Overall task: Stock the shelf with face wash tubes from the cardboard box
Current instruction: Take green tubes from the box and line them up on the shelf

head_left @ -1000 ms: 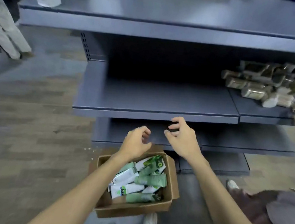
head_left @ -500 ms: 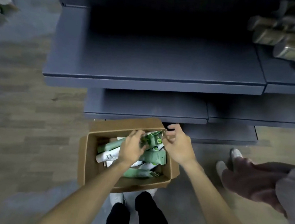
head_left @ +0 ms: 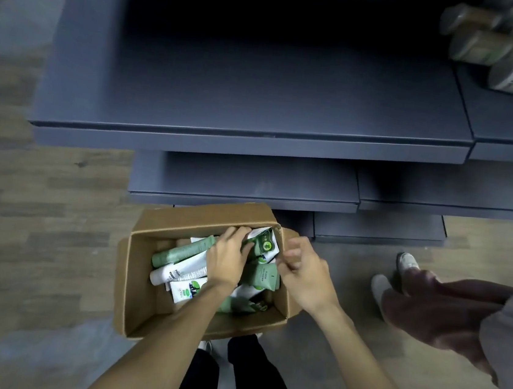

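Head view | cardboard box (head_left: 140, 280), far right corner: green-white face wash tube (head_left: 263, 245) | left hand (head_left: 225, 262) curled on it; right hand (head_left: 305, 275) beside, fingers half-closed, empty | shelf (head_left: 253, 98) bare

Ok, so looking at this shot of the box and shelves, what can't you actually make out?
All in the head view:
- Tubes under the left hand: covered by the hand and forearm.
- Print on the face wash tubes: too small to read.
- Whether the right hand grips anything: its curled fingers hide that.
- Packs on the right shelf: blurred and cut off by the edge.
- Second person: mostly out of frame.
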Demonstrator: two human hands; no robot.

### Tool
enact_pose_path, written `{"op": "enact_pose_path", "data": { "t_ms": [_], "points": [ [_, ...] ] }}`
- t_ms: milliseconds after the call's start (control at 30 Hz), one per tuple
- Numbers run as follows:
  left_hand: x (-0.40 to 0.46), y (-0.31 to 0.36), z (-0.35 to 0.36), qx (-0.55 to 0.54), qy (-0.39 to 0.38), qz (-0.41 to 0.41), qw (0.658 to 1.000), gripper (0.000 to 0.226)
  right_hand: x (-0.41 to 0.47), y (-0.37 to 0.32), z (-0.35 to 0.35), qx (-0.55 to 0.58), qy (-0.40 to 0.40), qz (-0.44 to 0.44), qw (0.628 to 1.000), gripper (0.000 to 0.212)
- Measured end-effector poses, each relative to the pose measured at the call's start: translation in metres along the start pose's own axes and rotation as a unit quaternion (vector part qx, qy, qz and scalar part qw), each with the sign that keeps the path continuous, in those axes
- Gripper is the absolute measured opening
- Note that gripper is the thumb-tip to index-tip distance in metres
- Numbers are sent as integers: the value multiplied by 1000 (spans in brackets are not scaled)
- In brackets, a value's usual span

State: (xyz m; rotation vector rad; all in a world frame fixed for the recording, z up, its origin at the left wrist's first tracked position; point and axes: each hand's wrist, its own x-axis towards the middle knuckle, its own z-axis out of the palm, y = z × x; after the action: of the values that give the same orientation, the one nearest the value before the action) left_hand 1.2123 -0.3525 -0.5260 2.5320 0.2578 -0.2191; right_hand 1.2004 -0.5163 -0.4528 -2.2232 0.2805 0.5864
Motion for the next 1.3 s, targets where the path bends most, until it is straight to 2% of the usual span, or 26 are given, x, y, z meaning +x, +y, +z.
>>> {"op": "enact_pose_path", "data": {
  "t_ms": [200,433,700,933,1100,1200,1300],
  "points": [
    [0,-18,-16,-81,5,41,996,22,6,-9,2,-11,-6,-21,1000,30],
    [-4,-20,-82,-122,14,113,986,21,2,-58,1,-5,-19,-59,998,34],
    [1,-18,-170,-189,46,135,971,13,-25,-133,-8,-8,17,-141,990,39],
    [-9,-12,-239,-195,71,184,961,9,-58,-183,-11,1,59,-190,980,38],
    [-14,27,-328,-187,111,241,946,9,-90,-251,-51,-9,114,-270,956,39],
    [-24,66,-395,-172,161,287,929,10,-116,-300,-86,24,161,-324,932,39],
    [-36,103,-456,-176,175,331,910,12,-146,-340,-120,62,207,-373,902,38]
  ]
}}
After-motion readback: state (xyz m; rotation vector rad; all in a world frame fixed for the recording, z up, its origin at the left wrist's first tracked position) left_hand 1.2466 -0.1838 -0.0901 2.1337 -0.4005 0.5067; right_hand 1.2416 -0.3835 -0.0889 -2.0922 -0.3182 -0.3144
